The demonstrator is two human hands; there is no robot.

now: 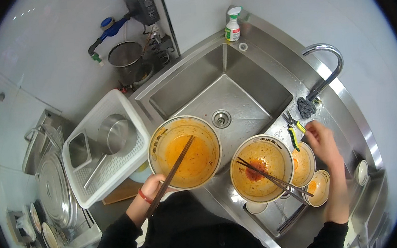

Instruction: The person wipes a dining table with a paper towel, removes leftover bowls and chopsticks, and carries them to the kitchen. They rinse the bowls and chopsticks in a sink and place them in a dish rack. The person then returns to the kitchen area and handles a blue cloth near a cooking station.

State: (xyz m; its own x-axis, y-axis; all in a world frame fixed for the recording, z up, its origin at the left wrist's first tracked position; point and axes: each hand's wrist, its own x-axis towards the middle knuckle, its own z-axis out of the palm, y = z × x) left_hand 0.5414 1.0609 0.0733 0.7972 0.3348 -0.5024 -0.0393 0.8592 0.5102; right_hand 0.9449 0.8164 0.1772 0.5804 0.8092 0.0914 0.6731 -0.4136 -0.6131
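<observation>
My left hand grips the near rim of a large bowl with orange broth in it, tilted over the near edge of the sink basin. Dark chopsticks lean across that bowl, beside my left fingers. My right hand is at the yellow-and-black handle of pliers on the wet sink ledge; whether the fingers close on it is unclear. A second large bowl with red-orange residue and chopsticks stands in the right basin. Smaller soiled bowls sit beside it.
The steel sink basin lies ahead, with a curved faucet and dark scouring pad to its right. A spray bottle stands at the back. To the left, a white plastic basket holds a steel ladle.
</observation>
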